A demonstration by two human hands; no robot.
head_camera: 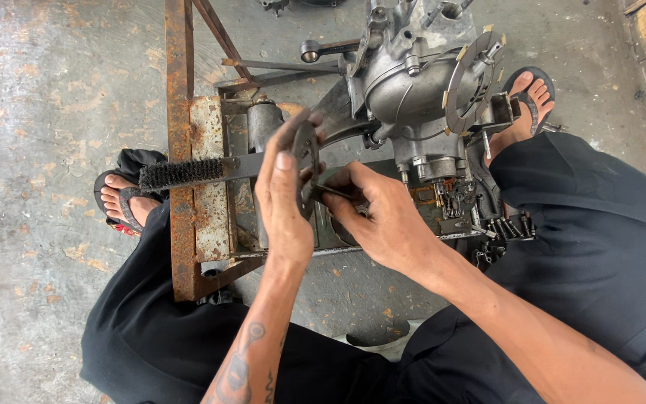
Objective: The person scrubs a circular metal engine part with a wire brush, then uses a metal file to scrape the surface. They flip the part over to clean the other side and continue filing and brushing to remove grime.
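Tattooed left forearm at the bottom of the view, rising to the left hand (285, 198), upright, palm side turned right, fingers pressed together and curled around a dark ring-shaped metal part (306, 153); thumb on the near face, fingertips over the far edge at the top. Right hand (383, 221) just beside it, coming in from the lower right, fingers bunched and pinching a thin dark tool (330, 193) whose tip touches the lower edge of the ring-shaped part. Both hands held above a rusty metal stand (181, 150), roughly over its middle, with the ring-shaped part in the air between the stand and the camera.

Wire brush (188, 172) lying across the stand's left side, bristles up, handle pointing toward the left hand and passing behind it. Grey engine casing (405, 82) mounted on the stand beyond the hands, tilted, with a round slotted disc (469, 75) on its right side and a connecting rod (327, 49) sticking out to the upper left. Cluster of small bolts and screws (499, 228) on the stand's right edge, right of the right hand. Black trousers on both legs either side, sandalled feet on the concrete floor (39, 90): one left of the brush, one at upper right near the disc.
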